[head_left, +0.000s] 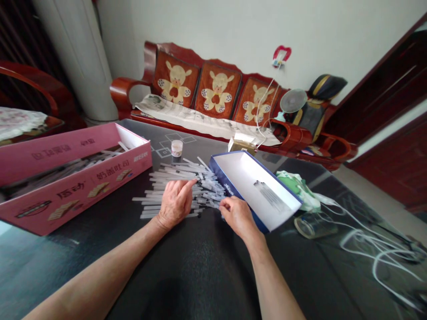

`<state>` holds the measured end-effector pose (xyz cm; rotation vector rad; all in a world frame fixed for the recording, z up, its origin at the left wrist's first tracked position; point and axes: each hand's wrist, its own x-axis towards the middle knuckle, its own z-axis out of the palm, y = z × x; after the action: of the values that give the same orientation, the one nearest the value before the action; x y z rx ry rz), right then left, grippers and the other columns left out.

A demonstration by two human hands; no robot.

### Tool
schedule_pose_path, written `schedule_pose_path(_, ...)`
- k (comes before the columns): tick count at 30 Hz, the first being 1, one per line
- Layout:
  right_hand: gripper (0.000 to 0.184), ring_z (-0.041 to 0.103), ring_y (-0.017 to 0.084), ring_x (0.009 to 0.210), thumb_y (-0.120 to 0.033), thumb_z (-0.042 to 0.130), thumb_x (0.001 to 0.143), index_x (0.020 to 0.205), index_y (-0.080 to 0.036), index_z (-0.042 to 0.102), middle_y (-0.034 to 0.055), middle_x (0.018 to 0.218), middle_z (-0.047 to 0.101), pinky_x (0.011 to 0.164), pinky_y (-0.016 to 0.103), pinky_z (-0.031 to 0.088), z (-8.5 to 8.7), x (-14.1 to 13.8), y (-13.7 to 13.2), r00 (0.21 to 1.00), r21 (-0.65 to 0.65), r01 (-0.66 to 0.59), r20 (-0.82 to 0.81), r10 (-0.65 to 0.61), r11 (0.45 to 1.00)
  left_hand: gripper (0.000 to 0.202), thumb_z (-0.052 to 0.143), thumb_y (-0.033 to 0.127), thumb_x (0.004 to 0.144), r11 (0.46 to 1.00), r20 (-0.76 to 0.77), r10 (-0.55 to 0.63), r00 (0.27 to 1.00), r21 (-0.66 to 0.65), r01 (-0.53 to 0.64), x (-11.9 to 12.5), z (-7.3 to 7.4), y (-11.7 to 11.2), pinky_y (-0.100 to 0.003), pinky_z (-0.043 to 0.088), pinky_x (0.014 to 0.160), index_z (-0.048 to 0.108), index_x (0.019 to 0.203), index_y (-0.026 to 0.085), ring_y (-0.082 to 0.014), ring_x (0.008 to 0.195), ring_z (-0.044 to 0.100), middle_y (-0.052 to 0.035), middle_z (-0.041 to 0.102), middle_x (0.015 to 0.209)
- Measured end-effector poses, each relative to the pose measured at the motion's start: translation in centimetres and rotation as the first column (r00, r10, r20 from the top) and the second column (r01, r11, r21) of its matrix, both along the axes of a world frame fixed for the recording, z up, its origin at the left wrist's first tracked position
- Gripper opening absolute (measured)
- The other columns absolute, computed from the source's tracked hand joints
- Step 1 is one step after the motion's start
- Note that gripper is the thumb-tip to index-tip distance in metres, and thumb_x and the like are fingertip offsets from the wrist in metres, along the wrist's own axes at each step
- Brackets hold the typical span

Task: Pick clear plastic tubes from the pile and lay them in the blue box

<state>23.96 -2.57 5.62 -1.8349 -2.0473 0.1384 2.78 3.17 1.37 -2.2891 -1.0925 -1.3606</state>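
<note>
A heap of thin, whitish translucent strips (156, 200), some with small dark ends, is spread on the dark table. Over its middle is my left hand (176, 201), closed with thumb and index finger reaching toward a dark-tipped strip; what they pinch is too small to make out. My right hand (236, 214) is closed at the heap's right edge, beside the blue box (223, 174). Its fingertips are pressed together, and anything between them is hidden. Inside the box's white interior lies a small neat row of similar strips (271, 196) with dark ends.
On the left stands a long pink box (100, 178) holding many strips. A small white cup (176, 148) sits behind the heap. To the right are a green-white plastic packet (296, 189), a glass jar (312, 226) and tangled white cables (373, 249). A wooden sofa (187, 55) stands beyond.
</note>
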Motion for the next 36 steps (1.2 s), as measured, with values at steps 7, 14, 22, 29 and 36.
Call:
schedule_pose_path(7, 0.015, 0.061, 0.015, 0.073, -0.012, 0.058, 0.079, 0.082, -0.020, 0.071, 0.0027, 0.078, 0.064, 0.072, 0.025, 0.045, -0.6, -0.3, 2.1, 0.997, 0.034, -0.057, -0.044, 0.058, 0.998, 0.036, 0.045, 0.010, 0.085, 1.000, 0.011, 0.023, 1.000, 0.004, -0.023, 0.0, -0.1, 0.2, -0.034, 0.037, 0.073, 0.051, 0.121, 0.015, -0.0204, 0.080, 0.052, -0.0084, 0.062, 0.091)
schedule_pose_path(14, 0.013, 0.060, 0.014, 0.069, -0.011, 0.060, 0.077, 0.079, -0.020, 0.070, 0.0017, 0.077, 0.063, 0.067, 0.024, 0.045, 0.0, -1.0, 2.5, 0.988, 0.083, -0.087, -0.123, 0.096, 0.993, 0.034, 0.044, 0.010, 0.087, 0.998, 0.031, 0.055, 0.998, -0.035, -0.054, 0.0, -0.2, 0.3, -0.033, 0.037, 0.072, 0.052, 0.119, 0.015, -0.0191, 0.078, 0.050, -0.0075, 0.060, 0.087)
schedule_pose_path(22, 0.008, 0.062, 0.017, 0.076, -0.019, 0.064, 0.078, 0.078, -0.022, 0.071, 0.0045, 0.081, 0.062, 0.067, 0.026, 0.044, -0.8, -2.4, 1.7, 0.994, -0.025, -0.052, 0.096, 0.054, 0.998, 0.034, 0.043, 0.011, 0.087, 0.998, 0.026, 0.049, 0.998, -0.032, -0.048, 0.0, -0.2, 0.3, -0.033, 0.037, 0.072, 0.051, 0.120, 0.014, -0.0191, 0.078, 0.049, -0.0074, 0.060, 0.087)
schedule_pose_path(29, 0.013, 0.061, 0.017, 0.075, -0.020, 0.059, 0.082, 0.076, -0.023, 0.070, 0.0045, 0.081, 0.061, 0.065, 0.026, 0.043, -1.3, -2.6, 2.0, 0.985, 0.002, -0.035, 0.170, 0.034, 0.999, 0.033, 0.043, 0.010, 0.087, 0.999, 0.032, 0.026, 0.999, -0.031, -0.025, 0.1, -0.5, 0.3, -0.032, 0.036, 0.070, 0.052, 0.119, 0.015, -0.0188, 0.076, 0.048, -0.0063, 0.059, 0.084)
schedule_pose_path(36, 0.011, 0.060, 0.016, 0.081, -0.016, 0.059, 0.080, 0.075, -0.021, 0.069, 0.0040, 0.083, 0.060, 0.074, 0.025, 0.042, 0.5, -0.5, 2.0, 0.995, 0.070, -0.025, 0.099, 0.018, 0.997, 0.034, 0.045, 0.010, 0.087, 0.999, 0.019, -0.007, 1.000, -0.033, 0.007, 0.1, -0.4, 0.2, -0.032, 0.037, 0.070, 0.052, 0.119, 0.016, -0.0186, 0.077, 0.048, -0.0066, 0.061, 0.088)
